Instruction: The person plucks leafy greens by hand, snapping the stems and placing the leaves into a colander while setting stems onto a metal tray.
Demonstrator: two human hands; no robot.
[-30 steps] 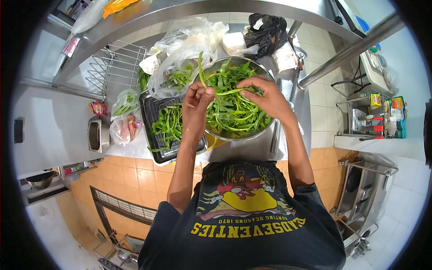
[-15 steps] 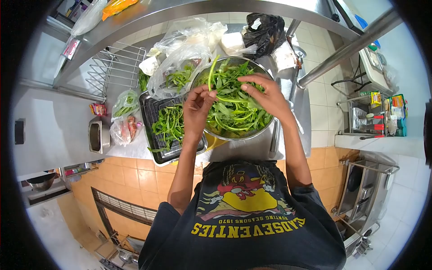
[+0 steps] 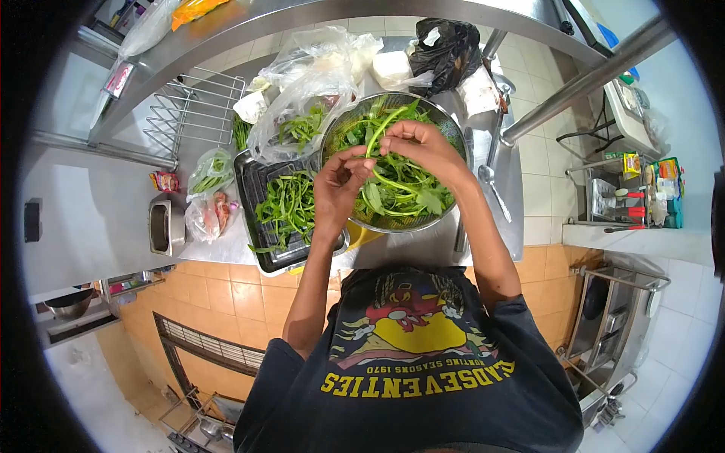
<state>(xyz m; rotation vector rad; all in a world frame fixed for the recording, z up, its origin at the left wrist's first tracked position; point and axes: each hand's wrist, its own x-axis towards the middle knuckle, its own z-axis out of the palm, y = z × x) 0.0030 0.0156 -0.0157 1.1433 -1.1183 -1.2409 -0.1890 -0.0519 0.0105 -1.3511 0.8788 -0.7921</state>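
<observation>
A long green stem [image 3: 394, 182] with leaves is held above a round metal strainer [image 3: 462, 137] full of leafy greens [image 3: 415, 202]. My left hand [image 3: 341, 185] pinches the stem near its middle. Close beside it, my right hand [image 3: 424, 151] has its fingertips closed on the upper part of the same stem. Left of the strainer lies a black tray [image 3: 253, 185] with cut greens [image 3: 287, 208] in it. An open clear plastic bag [image 3: 264, 140] with more greens rests behind the tray.
A black plastic bag [image 3: 445, 57] and a white block [image 3: 391, 69] lie behind the strainer. A spoon [image 3: 495, 192] is on its right. At the left are a wire rack [image 3: 196, 113], a metal container [image 3: 166, 226] and small bags [image 3: 211, 177]. A metal shelf [image 3: 362, 16] spans overhead.
My right hand has moved left, close to my left hand, and closed on the stem. The stem now leans right over the strainer, and the strainer has shifted slightly.
</observation>
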